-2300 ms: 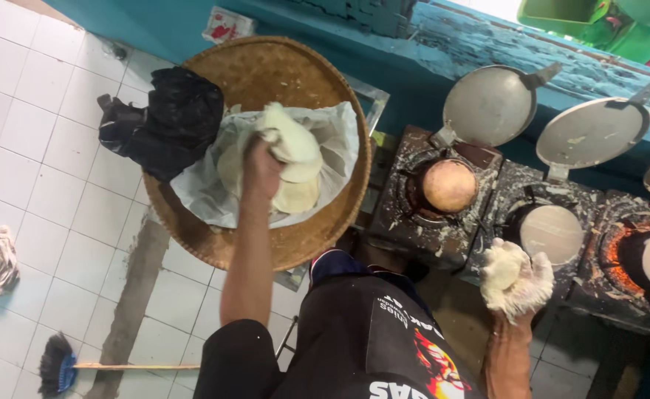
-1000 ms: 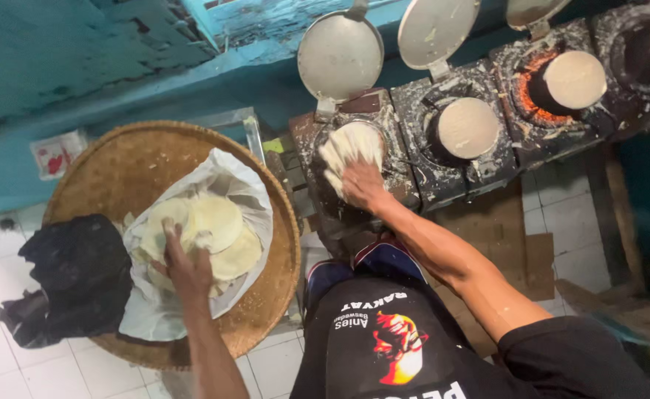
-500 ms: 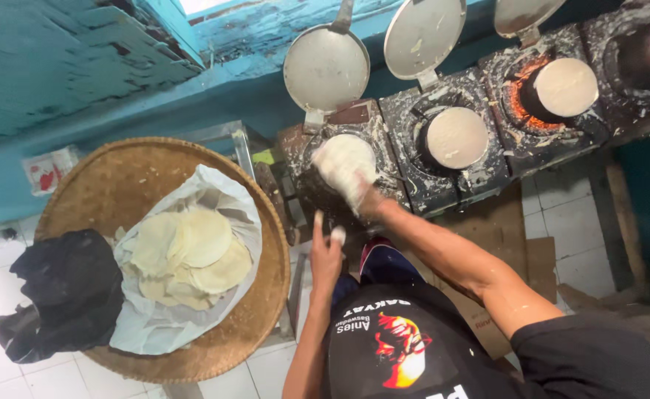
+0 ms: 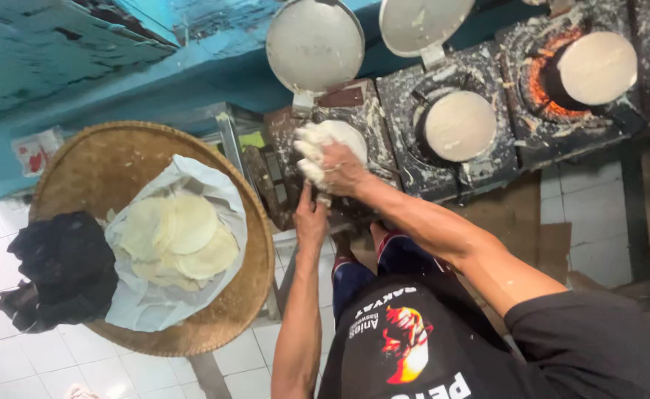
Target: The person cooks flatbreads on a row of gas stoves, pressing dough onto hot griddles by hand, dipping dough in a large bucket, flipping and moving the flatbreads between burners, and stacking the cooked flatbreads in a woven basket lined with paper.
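Step in hand: working white dough onto the nearest round griddle.

The right hand [image 4: 332, 166], grip pressed on the white dough [image 4: 323, 140], rests on the nearest griddle [image 4: 354, 137]. Just below it, the left hand [image 4: 310, 218] has fingers closed on the stove edge, grip unclear. Left of the griddle, flatbreads [image 4: 177, 240] fill the woven basket [image 4: 103, 159]. Next move likely calls for even, light pressure.

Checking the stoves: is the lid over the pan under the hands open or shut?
Open. The round lid stands tipped back behind the pan, where the right hand presses white dough.
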